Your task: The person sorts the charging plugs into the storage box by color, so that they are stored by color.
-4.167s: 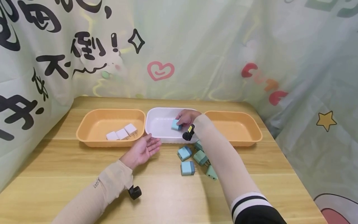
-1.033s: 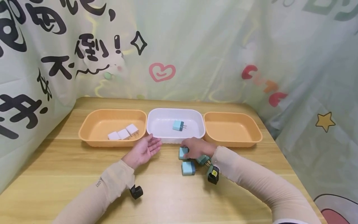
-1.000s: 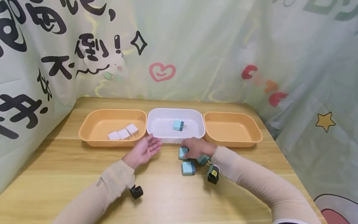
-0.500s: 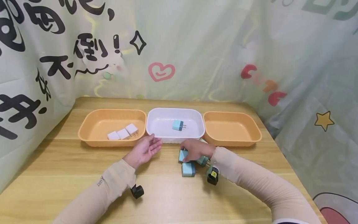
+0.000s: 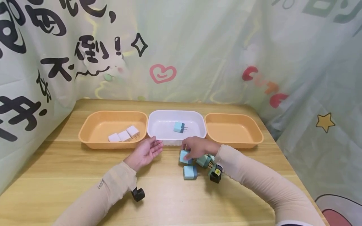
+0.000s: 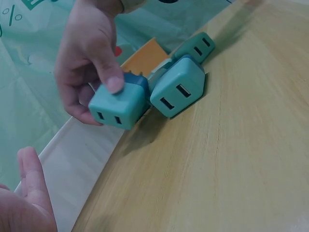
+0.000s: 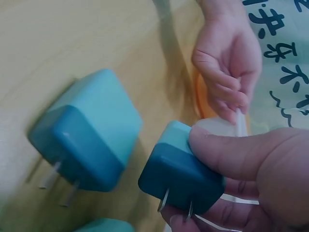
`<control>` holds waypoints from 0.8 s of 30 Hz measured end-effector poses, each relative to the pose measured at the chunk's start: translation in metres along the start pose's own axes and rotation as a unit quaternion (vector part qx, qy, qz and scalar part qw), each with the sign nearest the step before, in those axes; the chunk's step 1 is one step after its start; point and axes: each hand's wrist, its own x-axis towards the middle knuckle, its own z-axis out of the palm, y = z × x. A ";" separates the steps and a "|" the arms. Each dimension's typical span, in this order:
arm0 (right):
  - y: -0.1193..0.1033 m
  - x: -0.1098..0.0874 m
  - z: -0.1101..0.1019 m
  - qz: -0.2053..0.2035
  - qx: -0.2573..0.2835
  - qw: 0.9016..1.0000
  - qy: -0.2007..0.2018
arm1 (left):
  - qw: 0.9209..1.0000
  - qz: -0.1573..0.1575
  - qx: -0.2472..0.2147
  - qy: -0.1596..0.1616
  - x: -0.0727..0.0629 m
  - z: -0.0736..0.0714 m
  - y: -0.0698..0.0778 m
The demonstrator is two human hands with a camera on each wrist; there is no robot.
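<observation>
Across the wooden table [image 5: 169, 201]: left orange tray [image 5: 96, 124], white tray [image 5: 159, 125], right orange tray [image 5: 234, 130], in one row, probably to keep each within reach.
Left hand [image 5: 145, 153]: palm up, fingers loose, gripping nothing, by the white tray's near-left corner; whether it touches the rim, I cannot tell.
Right hand [image 5: 198, 147]: grasping the held blue plug [image 5: 184, 155] before the white tray, thumb opposite fingers, perhaps to leave the prongs [image 7: 164, 200] free.
Green plugs [image 5: 202, 161]: partly behind the right wrist.
White plugs [image 5: 123, 136]: in the left orange tray.
Other blue plugs: one in the white tray [image 5: 178, 127], one on the wood [image 5: 189, 172].
Held plug's long axis: roughly left-right, slotted end left, prongs right.
</observation>
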 end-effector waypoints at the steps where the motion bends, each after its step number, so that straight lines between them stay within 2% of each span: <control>1: -0.001 0.000 -0.002 -0.001 0.002 1.000 0.001 | 1.000 0.000 0.000 0.000 0.000 0.000 0.000; 9: -0.006 0.002 -0.017 0.004 0.021 1.000 0.001 | 1.000 0.000 0.000 -0.010 -0.001 -0.003 -0.001; 15: -0.007 0.004 -0.028 -0.009 0.037 0.999 0.001 | 1.000 -0.003 -0.004 -0.014 0.000 -0.004 -0.002; 24: -0.013 0.008 -0.043 -0.008 0.053 0.998 -0.015 | 1.000 -0.005 -0.005 -0.020 -0.002 -0.004 -0.001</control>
